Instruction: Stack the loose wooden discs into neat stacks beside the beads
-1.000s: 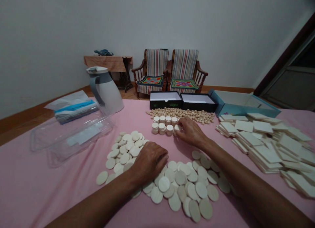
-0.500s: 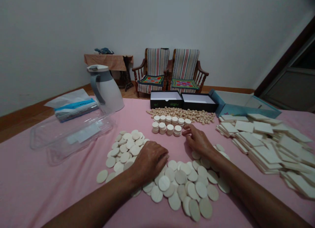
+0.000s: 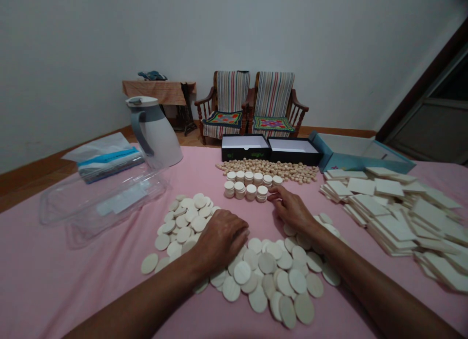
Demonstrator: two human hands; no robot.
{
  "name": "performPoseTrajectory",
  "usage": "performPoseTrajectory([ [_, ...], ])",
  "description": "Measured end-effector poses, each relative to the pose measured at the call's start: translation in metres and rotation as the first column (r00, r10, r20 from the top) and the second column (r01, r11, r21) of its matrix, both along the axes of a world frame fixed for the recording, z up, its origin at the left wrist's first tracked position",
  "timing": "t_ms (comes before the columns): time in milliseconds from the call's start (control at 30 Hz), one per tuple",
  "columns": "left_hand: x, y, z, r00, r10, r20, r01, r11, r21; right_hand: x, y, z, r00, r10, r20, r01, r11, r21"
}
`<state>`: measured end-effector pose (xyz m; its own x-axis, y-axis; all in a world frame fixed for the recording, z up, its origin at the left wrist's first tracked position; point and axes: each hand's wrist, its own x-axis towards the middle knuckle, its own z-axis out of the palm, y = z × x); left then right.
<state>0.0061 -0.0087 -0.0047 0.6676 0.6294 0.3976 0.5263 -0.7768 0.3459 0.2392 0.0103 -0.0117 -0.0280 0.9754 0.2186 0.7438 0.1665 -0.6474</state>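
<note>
Pale round wooden discs point(image 3: 266, 263) lie in a loose heap on the pink cloth point(image 3: 109, 290). My left hand point(image 3: 224, 234) rests over the heap's middle, fingers curled together; whatever its palm covers is hidden. Beyond it, short disc stacks point(image 3: 251, 192) form two rows, four visible in the front row. My right hand point(image 3: 290, 207) is at the right end of that row, fingertips beside the last stack, fingers slightly apart and no disc visible between them. More discs lie under the right wrist.
Small wooden pieces point(image 3: 292, 171) are spread behind the rows, before two black boxes point(image 3: 296, 156) and a blue box point(image 3: 329, 151). Square wooden tiles point(image 3: 395, 227) are piled right. At left are clear plastic trays point(image 3: 113, 207), a tissue pack point(image 3: 109, 161) and a white-grey jug point(image 3: 161, 139).
The view has shifted slightly. Both hands hold nearly the same places and poses, and the stacks look unchanged.
</note>
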Motion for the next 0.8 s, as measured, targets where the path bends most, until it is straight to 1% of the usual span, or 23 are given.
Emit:
performPoseTrajectory([
  [133,0.0,-0.001,0.0,1.0,0.0,0.007,0.0,1.0,-0.008,0.0,-0.001,-0.002,1.0,-0.017,0.021,0.017,1.0,0.016],
  [233,0.0,-0.002,0.001,1.0,0.0,0.006,0.0,1.0,-0.018,-0.002,0.0,-0.002,0.994,-0.067,0.084,0.057,0.992,0.114],
  [300,0.0,-0.002,0.002,1.0,0.0,0.007,0.001,1.0,-0.021,-0.005,0.001,0.0,0.988,-0.083,0.129,0.06,0.983,0.174],
  [367,0.0,-0.002,0.002,1.0,0.0,0.006,0.0,1.0,-0.019,-0.011,0.003,0.005,0.98,-0.087,0.181,0.051,0.98,0.194],
  [533,0.001,-0.001,0.003,1.0,0.0,0.001,0.0,1.0,-0.01,-0.027,0.007,0.016,0.943,-0.08,0.323,0.034,0.989,0.145],
  [667,0.0,-0.002,0.004,1.0,0.001,-0.003,-0.001,1.0,-0.02,-0.035,0.009,0.016,0.914,-0.108,0.392,0.075,0.992,0.1],
  [800,0.0,-0.002,0.003,1.0,0.005,0.002,-0.005,1.0,-0.019,-0.034,0.008,0.014,0.907,-0.115,0.405,0.083,0.992,0.097],
])
